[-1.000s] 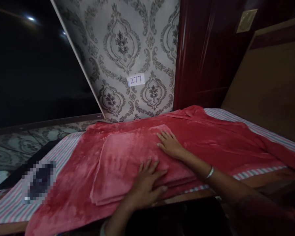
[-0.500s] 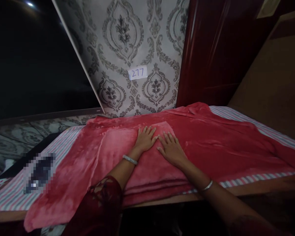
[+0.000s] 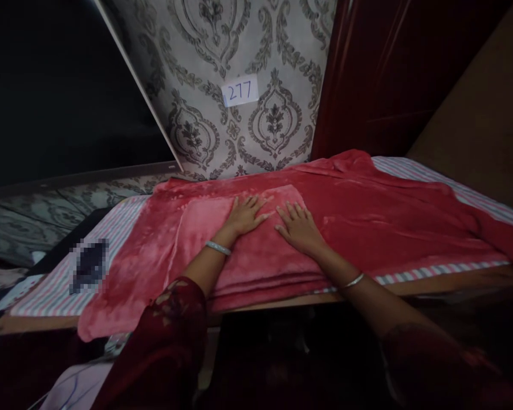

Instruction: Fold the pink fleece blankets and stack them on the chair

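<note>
Plush fabric (image 3: 256,259), folded near tabletop (image 3: 444,281) front edge, touched by left hand (image 3: 244,216) and right hand (image 3: 301,230), fingers spread; pressure best applied evenly.

Wooden-edged table (image 3: 453,280), striped cloth (image 3: 115,230), red fabric (image 3: 389,222) atop

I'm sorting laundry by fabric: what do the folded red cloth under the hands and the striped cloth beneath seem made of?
Folded red cloth: probably plush synthetic fleece, softly glossy; the pile shows lighter and darker patches. Striped cloth: likely woven cotton or a blend, matt, no visible pile.
</note>
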### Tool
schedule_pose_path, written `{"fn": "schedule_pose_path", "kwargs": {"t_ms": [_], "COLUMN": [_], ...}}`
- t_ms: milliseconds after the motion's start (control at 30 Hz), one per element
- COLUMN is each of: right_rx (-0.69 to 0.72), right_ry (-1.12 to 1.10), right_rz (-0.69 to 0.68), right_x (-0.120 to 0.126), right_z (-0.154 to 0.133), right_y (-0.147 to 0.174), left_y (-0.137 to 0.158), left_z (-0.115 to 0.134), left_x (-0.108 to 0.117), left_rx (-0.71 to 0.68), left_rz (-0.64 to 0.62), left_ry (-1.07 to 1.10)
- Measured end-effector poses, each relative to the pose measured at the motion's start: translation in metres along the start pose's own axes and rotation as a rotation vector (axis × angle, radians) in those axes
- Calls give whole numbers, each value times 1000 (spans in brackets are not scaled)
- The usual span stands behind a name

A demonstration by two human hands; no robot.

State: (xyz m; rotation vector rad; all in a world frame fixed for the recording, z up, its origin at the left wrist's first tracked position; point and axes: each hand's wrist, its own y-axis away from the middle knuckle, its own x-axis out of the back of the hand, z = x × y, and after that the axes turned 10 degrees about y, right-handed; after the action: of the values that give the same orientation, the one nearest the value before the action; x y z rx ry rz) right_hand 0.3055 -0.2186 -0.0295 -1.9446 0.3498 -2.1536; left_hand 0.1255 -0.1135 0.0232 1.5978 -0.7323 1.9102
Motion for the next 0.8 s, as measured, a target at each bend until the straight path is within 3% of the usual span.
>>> {"fn": "schedule_pose_path", "kwargs": {"t_ms": [267, 500, 667, 800], "right_rx": [-9, -24, -120, -287], "right_ry": [-87, -215, -575, -1009], "right_rz": [-30, -108, -104, -51], "right_x": [-3, -3, -8, -8], "right_z": [4, 17, 50, 67], "right_y": [0, -1, 31, 67], "left_y": [106, 193, 231, 236], "left_z": [-57, -89, -86, -79], "left_x": [13, -2, -9, -10], "left_rx": [286, 302, 436, 533], "left_rz": [38, 172, 336, 453], "left_ry": [-25, 216, 422, 525]}}
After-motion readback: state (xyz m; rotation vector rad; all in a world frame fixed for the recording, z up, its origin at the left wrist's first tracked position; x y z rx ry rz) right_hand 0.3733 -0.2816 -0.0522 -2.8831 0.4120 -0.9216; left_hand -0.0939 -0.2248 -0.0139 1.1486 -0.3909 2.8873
